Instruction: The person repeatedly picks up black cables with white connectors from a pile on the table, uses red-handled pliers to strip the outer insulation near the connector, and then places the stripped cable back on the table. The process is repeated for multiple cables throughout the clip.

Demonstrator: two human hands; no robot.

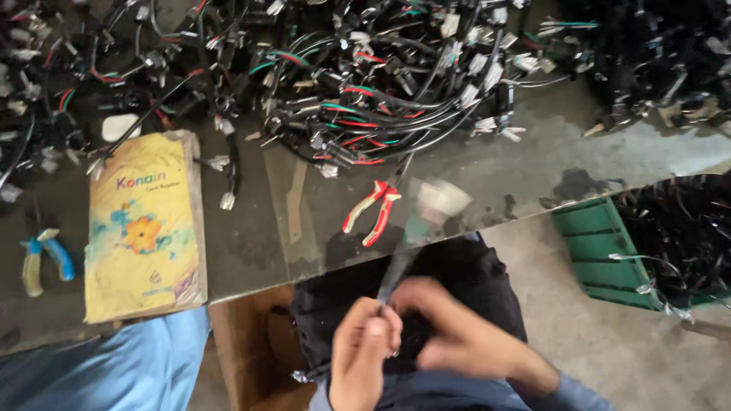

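A dark, stained table [487, 171] fills the upper part of the view, its near edge running from the lower left up toward the right. A great tangle of black wire harnesses [381, 76] with red and green strands and white connectors covers its far side from corner to corner. Near the left of the near edge lies a worn yellow book [145, 228], flat on the table. Off the right end, below the edge, a green crate [598, 255] on the floor holds more black wiring. Red-and-white pliers [371, 213] lie near the middle of the near edge, handles apart, and blue-and-yellow pliers [42, 259] lie at the far left, beside the book.

Below the near edge, over the person's lap, both hands meet on a thin dark wire [392, 274] that rises blurred toward the table. The left hand [364, 354] is curled closed, pinching the wire at its fingertips. The right hand [449, 331] is motion-blurred; its fingers bend toward the same wire, but its grip cannot be told.
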